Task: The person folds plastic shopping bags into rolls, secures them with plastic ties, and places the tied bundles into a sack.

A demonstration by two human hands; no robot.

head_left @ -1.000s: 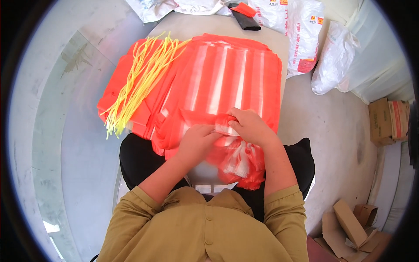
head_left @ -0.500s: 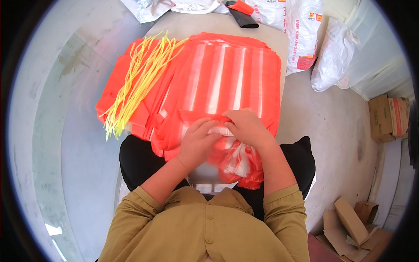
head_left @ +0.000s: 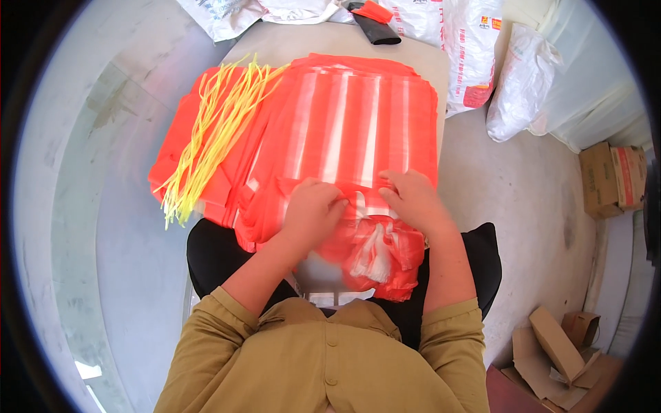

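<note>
A thick stack of red-and-white striped plastic bags (head_left: 354, 124) lies flat in front of me. At its near edge my left hand (head_left: 313, 210) is closed, thumb against fingers, on the folded-over edge of a bag. A little to the right, my right hand (head_left: 416, 203) pinches the same edge. Between and below my hands, the crumpled red-and-white part of the bag (head_left: 379, 258) hangs over the near side toward my lap. My fingers partly hide the gripped edge. Across a folded red pile (head_left: 175, 138) on the left lies a bunch of thin yellow strips (head_left: 217, 131).
The stack rests on a pale table (head_left: 275, 43). A black roll with a red piece (head_left: 379, 27) lies at its far edge. White printed sacks (head_left: 471, 58) stand beyond. Cardboard boxes (head_left: 602, 180) are at the right, and opened cardboard (head_left: 551, 351) lies at the lower right.
My hands have moved apart along the near edge, the right one going rightward. The crumpled part hanging below has spread and shifted slightly.
</note>
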